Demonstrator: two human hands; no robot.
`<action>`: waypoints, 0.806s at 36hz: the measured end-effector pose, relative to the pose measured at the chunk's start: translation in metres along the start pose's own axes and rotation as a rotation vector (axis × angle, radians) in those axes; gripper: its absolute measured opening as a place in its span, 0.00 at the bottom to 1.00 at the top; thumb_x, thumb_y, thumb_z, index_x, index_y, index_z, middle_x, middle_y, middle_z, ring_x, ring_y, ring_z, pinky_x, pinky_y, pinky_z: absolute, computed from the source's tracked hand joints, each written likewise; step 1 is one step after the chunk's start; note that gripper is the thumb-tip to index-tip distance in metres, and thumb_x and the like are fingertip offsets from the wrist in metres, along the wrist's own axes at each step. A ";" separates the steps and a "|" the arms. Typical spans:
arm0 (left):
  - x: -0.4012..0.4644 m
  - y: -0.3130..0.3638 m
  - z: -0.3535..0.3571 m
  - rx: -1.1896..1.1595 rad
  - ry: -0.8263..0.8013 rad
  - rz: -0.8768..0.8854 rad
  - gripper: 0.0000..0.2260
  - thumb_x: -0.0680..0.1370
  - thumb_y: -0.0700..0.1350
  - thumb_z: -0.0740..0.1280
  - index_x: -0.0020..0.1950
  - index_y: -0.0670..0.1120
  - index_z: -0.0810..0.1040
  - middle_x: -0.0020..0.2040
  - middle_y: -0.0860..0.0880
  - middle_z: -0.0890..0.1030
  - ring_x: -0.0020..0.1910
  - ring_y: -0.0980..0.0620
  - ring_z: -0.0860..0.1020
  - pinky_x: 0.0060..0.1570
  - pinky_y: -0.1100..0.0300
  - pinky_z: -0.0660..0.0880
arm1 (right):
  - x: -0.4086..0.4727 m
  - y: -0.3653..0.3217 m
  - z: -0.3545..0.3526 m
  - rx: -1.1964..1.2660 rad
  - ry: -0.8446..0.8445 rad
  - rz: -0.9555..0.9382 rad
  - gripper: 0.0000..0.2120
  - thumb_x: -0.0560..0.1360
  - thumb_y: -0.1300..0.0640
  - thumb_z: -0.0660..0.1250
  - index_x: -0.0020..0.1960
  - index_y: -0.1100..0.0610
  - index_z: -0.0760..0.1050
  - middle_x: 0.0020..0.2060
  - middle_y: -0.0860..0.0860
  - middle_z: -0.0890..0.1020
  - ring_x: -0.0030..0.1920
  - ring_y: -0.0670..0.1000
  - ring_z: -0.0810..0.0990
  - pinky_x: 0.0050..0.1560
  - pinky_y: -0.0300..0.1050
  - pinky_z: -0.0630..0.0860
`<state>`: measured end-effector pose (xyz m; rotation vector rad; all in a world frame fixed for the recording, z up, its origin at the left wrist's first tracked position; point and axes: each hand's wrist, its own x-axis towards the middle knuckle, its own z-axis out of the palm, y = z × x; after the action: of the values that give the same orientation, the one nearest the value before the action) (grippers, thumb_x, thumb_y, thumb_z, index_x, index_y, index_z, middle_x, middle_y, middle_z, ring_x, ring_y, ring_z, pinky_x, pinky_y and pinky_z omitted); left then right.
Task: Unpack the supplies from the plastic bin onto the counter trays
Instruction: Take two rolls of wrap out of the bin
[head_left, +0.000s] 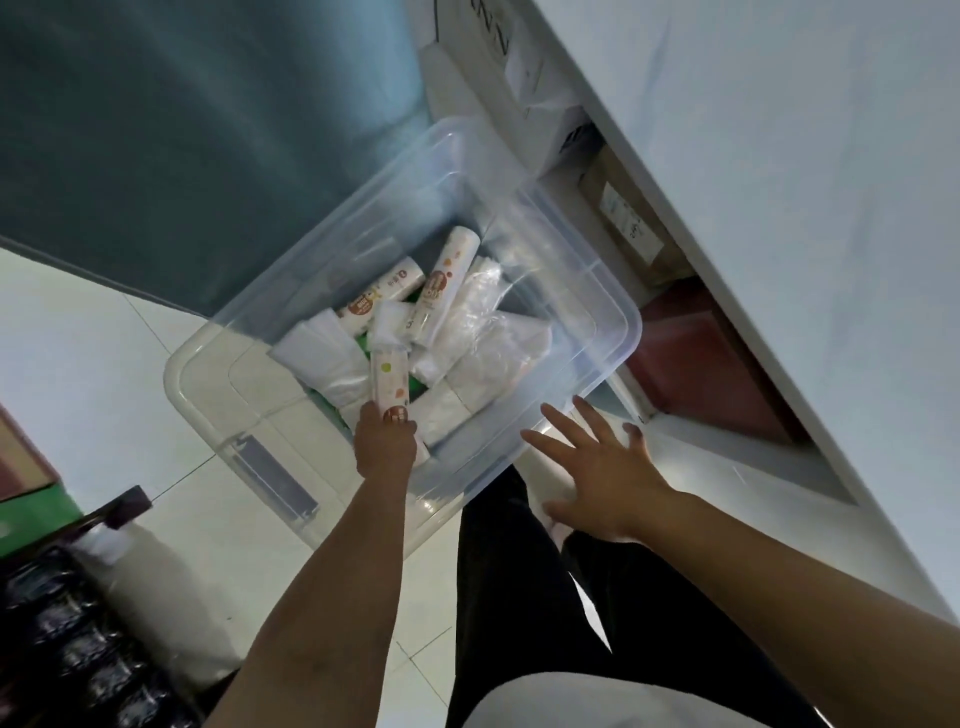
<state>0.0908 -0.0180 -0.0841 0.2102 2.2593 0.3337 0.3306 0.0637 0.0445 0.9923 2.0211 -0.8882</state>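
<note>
Bin (545, 249): clear plastic, standing on the pale tiled floor (104, 332) just in front of the person's legs, beside the white counter front (779, 208); its open top leaves everything inside within reach from above.
Supplies: white rolls and flat packs of plastic bags heaped loosely in the bottom, overlapping one another; two printed rolls (441, 280) lean toward the far side, and clear packs (483, 332) lie to the right.
Held roll (390, 382): white with coloured dots and a brown band, pointing away from the person, its near end in the left hand and its far end resting over the pile.
Left hand (387, 441): reaching down inside the near wall of the bin, fingers wrapped around the roll's near end, probably because that end stands clear of the heap.
Right hand (597, 467): empty, fingers spread wide, hovering over the bin's near right corner; whether it touches the rim I cannot tell. It looks ready to steady the bin or take a second item.
Trays: none in view; the counter top lies up and to the right, out of frame.
Step, as I judge it: lifting out the first of many items, so most of the unpacking remains.
Risk: loose packs may drag up with the roll.
</note>
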 end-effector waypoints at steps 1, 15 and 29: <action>-0.007 0.004 -0.005 -0.033 0.005 0.016 0.25 0.74 0.42 0.73 0.69 0.40 0.70 0.64 0.39 0.77 0.61 0.38 0.76 0.56 0.48 0.73 | 0.000 0.001 -0.004 -0.002 -0.020 -0.003 0.42 0.71 0.35 0.63 0.77 0.34 0.43 0.78 0.40 0.36 0.77 0.50 0.29 0.72 0.72 0.40; -0.128 0.068 -0.114 -0.416 -0.201 0.328 0.26 0.71 0.42 0.77 0.66 0.54 0.73 0.60 0.52 0.79 0.55 0.52 0.79 0.56 0.50 0.80 | -0.026 -0.026 -0.115 0.594 0.025 -0.019 0.37 0.70 0.40 0.74 0.75 0.42 0.64 0.72 0.49 0.70 0.70 0.52 0.70 0.62 0.45 0.70; -0.219 0.116 -0.146 -0.675 -0.502 0.575 0.28 0.75 0.43 0.74 0.67 0.70 0.70 0.57 0.67 0.80 0.55 0.66 0.80 0.40 0.72 0.77 | -0.090 -0.057 -0.171 1.293 0.119 -0.372 0.19 0.73 0.59 0.73 0.64 0.54 0.78 0.58 0.56 0.83 0.58 0.58 0.82 0.55 0.57 0.81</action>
<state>0.1257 0.0107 0.1997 0.5153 1.4565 1.1734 0.2750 0.1429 0.2213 1.2872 1.5965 -2.5268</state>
